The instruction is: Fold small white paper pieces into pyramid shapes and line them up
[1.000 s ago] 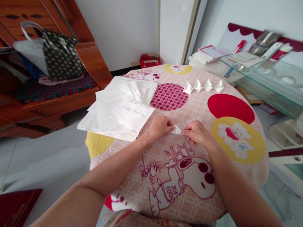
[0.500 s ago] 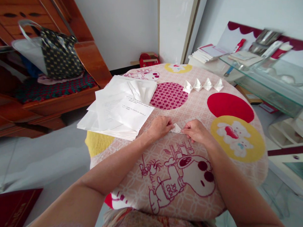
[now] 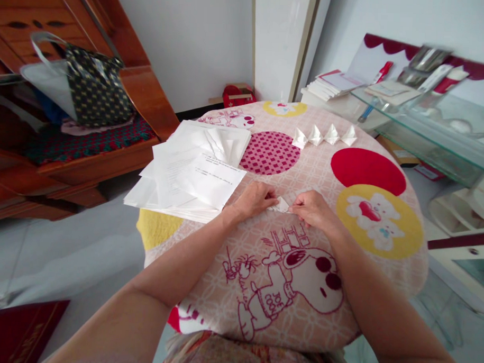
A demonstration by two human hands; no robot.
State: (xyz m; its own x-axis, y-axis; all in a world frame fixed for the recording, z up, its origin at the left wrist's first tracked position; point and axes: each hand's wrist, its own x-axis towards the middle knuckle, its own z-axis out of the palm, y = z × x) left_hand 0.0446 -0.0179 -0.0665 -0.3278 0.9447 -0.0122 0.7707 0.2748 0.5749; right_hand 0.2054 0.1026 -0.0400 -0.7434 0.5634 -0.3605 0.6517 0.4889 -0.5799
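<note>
Between my two hands, just above the patterned tablecloth (image 3: 301, 181), is a small folded piece of white paper (image 3: 282, 205). My left hand (image 3: 257, 197) pinches its left end, and the fingers of my right hand (image 3: 310, 206) are closed on its right end. The middle of the paper rises to a point; its ends are hidden under my fingers. Farther back on the cloth, several folded paper boats (image 3: 332, 135) stand in a row. To the left of my left hand lies a spread stack of printed sheets (image 3: 179, 174).
A glass shelf (image 3: 411, 116) with metal pots (image 3: 429, 58) and other items is at the right. A wooden bench (image 3: 95, 160) on the left bears a black patterned bag (image 3: 96, 86). Behind the table sits a red bag (image 3: 237, 96).
My left hand has shifted very slightly on the folded paper. Both hands stay pinched on it, and the boats and sheets are where they were.
</note>
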